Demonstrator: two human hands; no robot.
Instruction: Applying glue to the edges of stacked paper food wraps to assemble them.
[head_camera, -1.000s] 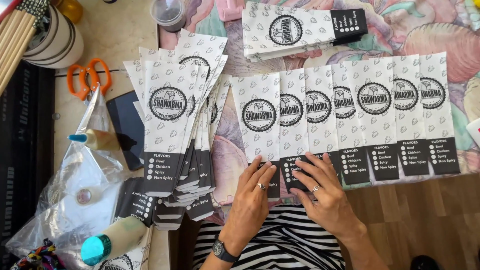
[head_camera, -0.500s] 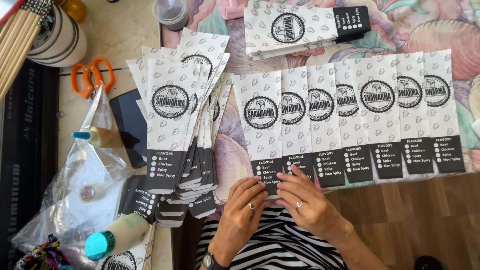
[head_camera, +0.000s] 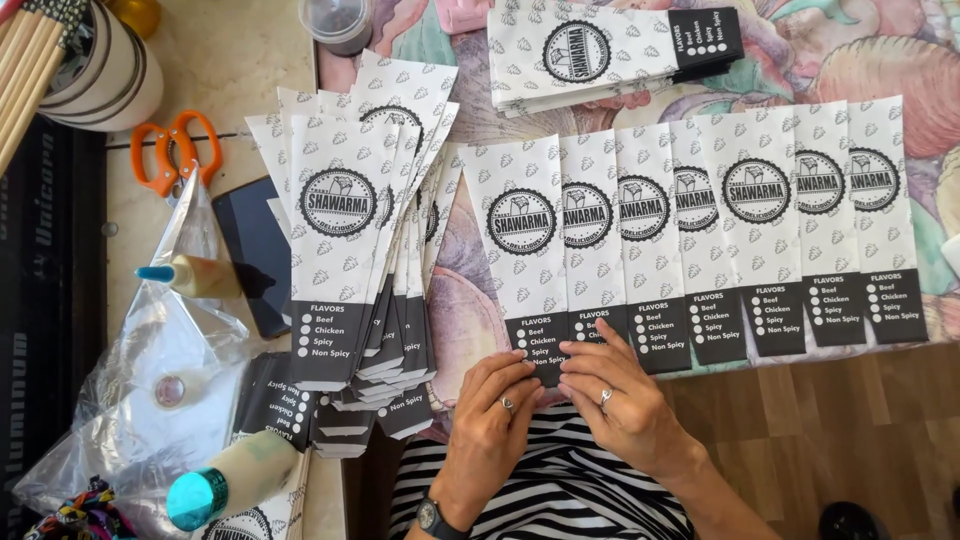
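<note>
Both my hands rest at the table's near edge. My left hand (head_camera: 497, 420) and my right hand (head_camera: 615, 395) each wear a ring, and their fingertips press the black bottom end of the leftmost paper sleeve (head_camera: 522, 245) in an overlapping row of white printed sleeves (head_camera: 760, 225). Neither hand grips anything; the fingers lie flat and slightly apart. A fanned stack of the same sleeves (head_camera: 355, 230) lies to the left of my hands. Another small pile of sleeves (head_camera: 600, 50) lies flat at the far side.
Orange scissors (head_camera: 175, 145), a dark phone (head_camera: 255, 250), a glue bottle with a blue tip (head_camera: 195, 277), a clear plastic bag (head_camera: 130, 400) and a teal-capped bottle (head_camera: 235, 480) sit at the left. Stacked cups with wooden sticks (head_camera: 85, 70) stand far left. A patterned cloth (head_camera: 880, 50) covers the table.
Both hands have slid back toward me, from lying over the sleeves' black ends to touching only the bottom edge of the leftmost one. The row now shows uncovered.
</note>
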